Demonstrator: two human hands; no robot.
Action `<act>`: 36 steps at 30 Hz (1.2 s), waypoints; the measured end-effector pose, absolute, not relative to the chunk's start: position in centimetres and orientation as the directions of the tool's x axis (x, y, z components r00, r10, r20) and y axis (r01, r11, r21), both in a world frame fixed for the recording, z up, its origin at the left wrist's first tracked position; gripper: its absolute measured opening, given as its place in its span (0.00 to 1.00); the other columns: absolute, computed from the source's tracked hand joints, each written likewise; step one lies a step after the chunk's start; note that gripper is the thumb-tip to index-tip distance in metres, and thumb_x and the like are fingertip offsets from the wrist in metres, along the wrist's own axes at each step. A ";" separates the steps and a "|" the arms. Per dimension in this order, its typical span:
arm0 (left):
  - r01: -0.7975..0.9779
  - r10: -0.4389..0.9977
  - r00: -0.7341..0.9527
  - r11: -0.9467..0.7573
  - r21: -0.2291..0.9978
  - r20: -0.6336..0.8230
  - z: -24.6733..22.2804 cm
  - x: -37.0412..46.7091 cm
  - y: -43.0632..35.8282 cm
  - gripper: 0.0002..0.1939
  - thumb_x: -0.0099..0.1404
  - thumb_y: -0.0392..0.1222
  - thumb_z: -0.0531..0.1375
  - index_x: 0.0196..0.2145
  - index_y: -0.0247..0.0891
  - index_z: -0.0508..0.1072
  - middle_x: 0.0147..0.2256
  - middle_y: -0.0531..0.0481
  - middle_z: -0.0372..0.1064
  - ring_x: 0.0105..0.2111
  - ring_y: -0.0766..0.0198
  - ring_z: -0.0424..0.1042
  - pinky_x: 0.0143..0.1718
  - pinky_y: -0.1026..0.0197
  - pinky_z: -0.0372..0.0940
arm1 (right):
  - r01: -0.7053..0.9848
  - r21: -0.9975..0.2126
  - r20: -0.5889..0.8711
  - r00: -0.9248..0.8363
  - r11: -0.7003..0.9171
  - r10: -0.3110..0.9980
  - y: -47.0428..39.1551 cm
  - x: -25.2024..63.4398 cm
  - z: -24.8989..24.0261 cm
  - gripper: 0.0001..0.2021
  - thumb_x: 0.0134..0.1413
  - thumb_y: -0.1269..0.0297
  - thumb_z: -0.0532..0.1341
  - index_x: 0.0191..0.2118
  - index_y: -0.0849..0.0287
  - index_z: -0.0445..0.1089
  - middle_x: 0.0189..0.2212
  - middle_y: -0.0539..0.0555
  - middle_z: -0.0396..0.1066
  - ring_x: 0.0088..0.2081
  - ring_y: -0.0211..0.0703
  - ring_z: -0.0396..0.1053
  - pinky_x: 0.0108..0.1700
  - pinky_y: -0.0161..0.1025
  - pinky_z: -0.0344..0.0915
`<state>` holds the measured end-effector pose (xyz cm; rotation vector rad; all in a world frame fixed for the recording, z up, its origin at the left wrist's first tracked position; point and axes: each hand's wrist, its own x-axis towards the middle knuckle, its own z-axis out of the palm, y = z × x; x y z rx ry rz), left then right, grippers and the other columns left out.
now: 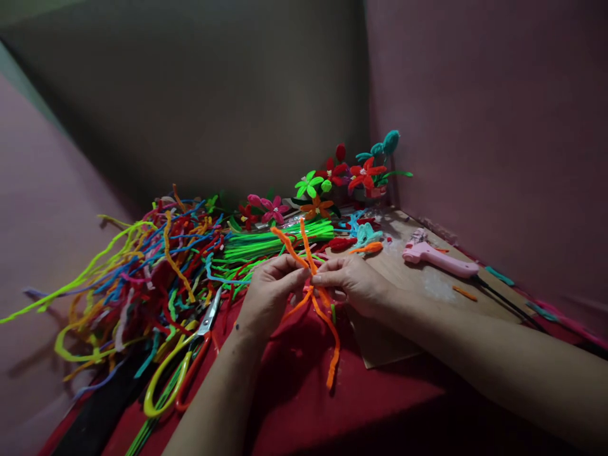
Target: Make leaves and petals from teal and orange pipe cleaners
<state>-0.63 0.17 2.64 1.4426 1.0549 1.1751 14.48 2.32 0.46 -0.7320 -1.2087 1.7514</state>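
Note:
Several orange pipe cleaners (332, 342) cross one another between my two hands, two ends pointing up and others hanging down over the red cloth. My left hand (280, 285) pinches them near the crossing from the left. From the right, my right hand (349, 282) grips them with thumb and fingertips, close beside my left fingers. The exact crossing is partly hidden by the fingertips.
Scissors (206, 323) and a large tangle of coloured pipe cleaners (137, 278) lie left. Green pipe cleaners (280, 240) and fuzzy flowers (308, 183) are behind. A pink glue gun (439, 256) rests on a board (403, 278) at right.

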 end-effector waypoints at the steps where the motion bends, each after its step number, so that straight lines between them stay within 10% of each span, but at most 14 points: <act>1: 0.117 0.967 0.155 -0.219 0.969 0.200 2.8 -0.7 0.2 0.05 0.56 0.40 0.61 0.29 0.35 0.73 0.22 0.54 0.63 0.19 0.73 0.58 0.20 0.68 0.53 | -0.321 -0.930 -0.005 -0.473 -0.178 0.881 2.3 14.5 0.6 0.12 0.31 0.65 0.67 0.15 0.64 0.64 0.10 0.45 0.59 0.13 0.27 0.50 0.17 0.31 0.39; 9: 0.608 0.716 0.396 -0.674 0.420 0.575 3.6 -1.6 0.0 0.05 0.59 0.39 0.59 0.29 0.38 0.75 0.30 0.49 0.61 0.32 0.65 0.62 0.31 0.63 0.59 | -0.205 -0.948 -0.069 -0.613 -0.243 0.787 2.3 15.3 1.5 0.09 0.31 0.72 0.62 0.13 0.63 0.60 0.08 0.43 0.53 0.12 0.26 0.46 0.17 0.32 0.36; 17: 0.715 0.632 0.650 -0.697 -0.059 0.422 5.1 -1.3 -1.2 0.08 0.63 0.38 0.54 0.27 0.37 0.69 0.29 0.49 0.67 0.32 0.63 0.58 0.37 0.57 0.55 | -0.055 -0.988 -0.083 -0.604 -0.145 0.793 2.3 15.5 1.6 0.06 0.34 0.71 0.63 0.17 0.65 0.65 0.10 0.44 0.58 0.14 0.27 0.50 0.19 0.32 0.41; 36: 0.803 0.833 0.443 -0.533 0.267 0.333 4.4 -0.8 -1.2 0.07 0.58 0.35 0.52 0.23 0.36 0.63 0.24 0.52 0.62 0.25 0.67 0.59 0.27 0.65 0.55 | 0.094 -0.991 0.038 -0.476 0.094 0.878 2.2 15.2 1.3 0.04 0.38 0.73 0.60 0.18 0.65 0.69 0.14 0.48 0.63 0.19 0.30 0.55 0.23 0.32 0.50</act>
